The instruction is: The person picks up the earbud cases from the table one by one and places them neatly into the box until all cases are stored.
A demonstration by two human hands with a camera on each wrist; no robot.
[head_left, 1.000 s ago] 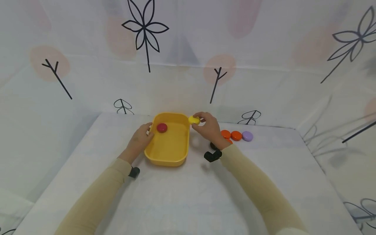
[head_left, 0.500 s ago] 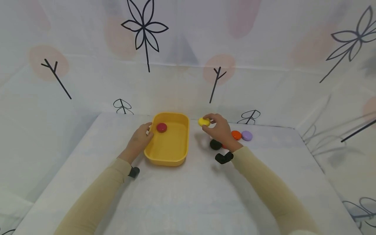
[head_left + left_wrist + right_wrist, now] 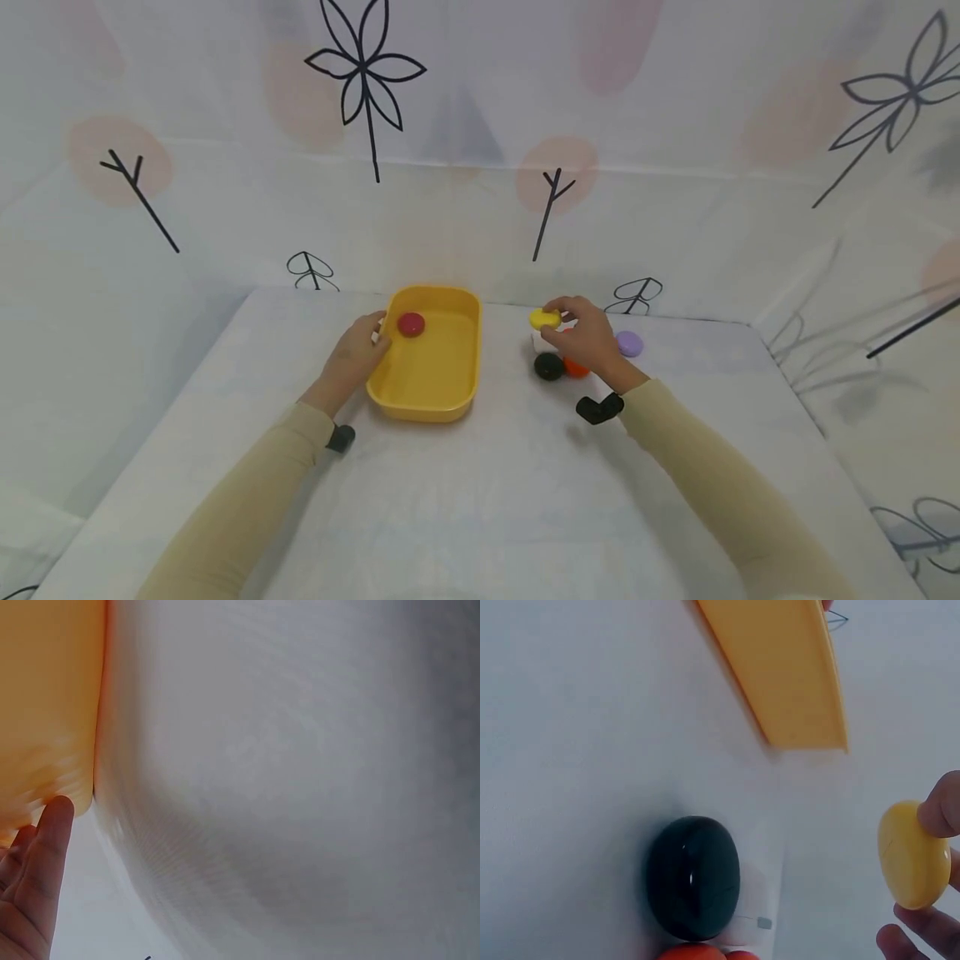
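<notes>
My right hand [image 3: 588, 337] pinches a glossy yellow rounded disc [image 3: 545, 319] between thumb and fingers, above the group of pieces to the tray's right. In the right wrist view this disc [image 3: 911, 855] shows as a smooth, thick oval. My left hand [image 3: 352, 358] rests at the left side of the yellow tray [image 3: 423, 412], fingertips against its wall. In the left wrist view its fingers [image 3: 52, 847] lie fairly straight along the tray wall. A dark red disc [image 3: 411, 324] lies inside the tray, towards the back left.
Right of the tray lie a black disc [image 3: 549, 367], an orange-red disc [image 3: 576, 367] and a purple disc [image 3: 629, 343]. A white item [image 3: 542, 342] sits behind the black disc. My right hand partly covers this group. Patterned cloth [image 3: 450, 225] hangs behind the white table [image 3: 450, 500].
My right hand has moved right with the yellow disc, from the tray's right rim to above the other discs. The left hand stays at the tray.
</notes>
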